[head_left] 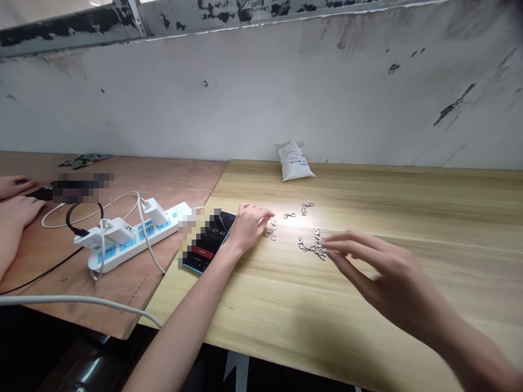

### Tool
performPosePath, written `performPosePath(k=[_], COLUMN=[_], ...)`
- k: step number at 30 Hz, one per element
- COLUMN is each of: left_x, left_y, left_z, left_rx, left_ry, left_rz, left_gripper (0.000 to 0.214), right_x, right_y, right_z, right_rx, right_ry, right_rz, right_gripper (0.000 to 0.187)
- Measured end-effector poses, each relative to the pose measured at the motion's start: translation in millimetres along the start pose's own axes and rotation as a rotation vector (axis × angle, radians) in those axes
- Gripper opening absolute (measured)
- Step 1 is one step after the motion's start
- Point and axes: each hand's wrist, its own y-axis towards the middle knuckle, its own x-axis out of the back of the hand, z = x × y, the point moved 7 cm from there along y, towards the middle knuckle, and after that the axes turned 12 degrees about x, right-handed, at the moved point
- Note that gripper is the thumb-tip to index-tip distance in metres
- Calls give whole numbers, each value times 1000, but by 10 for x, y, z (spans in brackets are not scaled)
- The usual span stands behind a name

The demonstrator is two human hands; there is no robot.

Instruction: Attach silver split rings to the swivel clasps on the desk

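Clasps (314, 246): where are they?

Silver lobster clasps, heaped at 9 o'clock from the right hand (376, 272), whose fingers hover loosely spread, pinching nothing I can make out.

And the left hand (251, 228)?

Relaxed and curled on the pale wooden table (429, 207), holding nothing visible, with small metal rings (270, 231) just off its fingertips at 3 o'clock and a phone (208, 239) touching its heel at 9.

What's farther off?

White sachet (295, 161) at 12 o'clock; at 9, a power strip (134, 239) on a plywood bench (180, 179), and past it, a co-worker's hands (18, 209).
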Motion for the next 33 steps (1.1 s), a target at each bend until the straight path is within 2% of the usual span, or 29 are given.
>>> performPosePath(k=[2, 3, 4, 6, 11, 16, 19, 24, 30, 33], left_x=[-7, -6, -5, -8, -25, -68, -85, -101, -129, -141], left_y=[2, 5, 7, 10, -7, -25, -32, -47, -58, -56], left_z=[9, 15, 23, 34, 24, -14, -32, -90, -117, -95], left_rx=[-5, -5, -3, 5, 37, 40, 36, -17, -50, -47], left_ry=[-29, -57, -87, -137, -157, -148, -127, -102, -68, -60], left_rz=[-6, -11, -13, -7, 9, 43, 51, 46, 61, 66], left_gripper=[16, 14, 12, 10, 10, 9, 11, 13, 9, 8], right_x=[-49, -88, -115, -195, -358, -457, -510, -543, -507, -451], right_y=[816, 1130, 1381, 1635, 1568, 1589, 1651, 1712, 1704, 1671], right_z=[-199, -263, -250, -172, 35, 74, 55, -71, -112, -173], right_rx=[-68, -122, -109, -96, -18, 72, 67, -40, 44, 36], right_ry=[-94, -161, -212, -302, -467, -528, -470, -270, -134, -127], right_rz=[103, 167, 190, 240, 329, 391, 362, 288, 232, 208], right_gripper=[22, 24, 28, 30, 33, 28, 30, 20, 20, 18])
